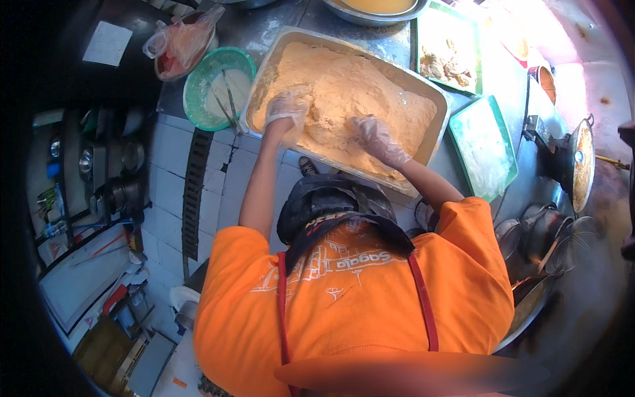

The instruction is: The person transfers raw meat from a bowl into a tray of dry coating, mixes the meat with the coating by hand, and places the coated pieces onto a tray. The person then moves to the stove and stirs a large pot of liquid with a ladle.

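Note:
A big rectangular tray (431,144) holds a thick heap of pale orange flour-like powder (342,84). My left hand (288,106), in a clear plastic glove, presses into the heap on the tray's left side. Also gloved, my right hand (376,136) lies with curled fingers in the powder nearer the middle right. Powder coats both gloves and hides the fingertips, so whether anything is held under the surface does not show. Clumps stand raised between the two hands.
Left of the tray is a green basin (194,101) with whitish liquid and metal tongs (229,94). Green-rimmed trays (459,134) stand on the right; one farther back holds coated pieces (446,64). A metal bowl of yellowish liquid (379,6) sits behind. Pans (581,164) are at far right.

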### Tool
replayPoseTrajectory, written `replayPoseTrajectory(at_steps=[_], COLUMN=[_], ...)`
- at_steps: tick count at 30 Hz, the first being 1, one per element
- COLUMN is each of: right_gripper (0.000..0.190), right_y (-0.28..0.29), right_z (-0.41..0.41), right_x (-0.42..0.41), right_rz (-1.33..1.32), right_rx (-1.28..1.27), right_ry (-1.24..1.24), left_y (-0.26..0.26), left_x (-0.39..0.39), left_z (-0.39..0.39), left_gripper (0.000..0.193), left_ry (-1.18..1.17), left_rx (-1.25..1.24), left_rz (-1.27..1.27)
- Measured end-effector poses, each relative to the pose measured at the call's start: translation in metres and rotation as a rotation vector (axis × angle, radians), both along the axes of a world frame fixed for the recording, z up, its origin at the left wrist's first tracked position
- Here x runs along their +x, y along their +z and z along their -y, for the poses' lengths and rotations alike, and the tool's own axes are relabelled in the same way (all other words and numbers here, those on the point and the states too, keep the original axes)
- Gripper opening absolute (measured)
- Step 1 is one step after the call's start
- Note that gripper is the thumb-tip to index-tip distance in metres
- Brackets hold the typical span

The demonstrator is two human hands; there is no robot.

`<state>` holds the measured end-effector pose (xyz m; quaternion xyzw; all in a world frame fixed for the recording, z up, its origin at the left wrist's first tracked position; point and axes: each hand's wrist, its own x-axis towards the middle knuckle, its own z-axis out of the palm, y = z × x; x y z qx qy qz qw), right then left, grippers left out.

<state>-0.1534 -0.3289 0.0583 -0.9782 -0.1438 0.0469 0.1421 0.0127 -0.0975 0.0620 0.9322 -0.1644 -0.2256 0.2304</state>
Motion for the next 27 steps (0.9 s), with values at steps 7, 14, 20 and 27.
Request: replayPoseTrajectory(at_steps=[7, 14, 20, 27], right_gripper=[0.022, 0.017, 0.034, 0.05], right_y=[-0.031, 0.016, -0.026, 0.035], right_z=[0.029, -0.076, -0.095, 0.014], right_x=[-0.02, 0.034, 0.042, 0.033], right_rz=[-0.022, 0.36, 0.632, -0.259], right_rx=[0.804, -0.888, -0.952, 0.486], right_ry=[-0.6, -0.027, -0.072, -0.578], left_y=[-0.04, -0.031, -0.004, 0.006], left_x=[0.001, 0.012, 0.013, 0.004], left_z=[0.031, 0.017, 0.012, 0.005], left_gripper=[0.061, 0.048, 0.045, 0.045], left_ry=[0.143, -0.046, -0.023, 0.014], left_rx=[-0.106, -0.03, -0.069, -0.176], left_rz=[-0.103, 0.085, 0.087, 0.127])
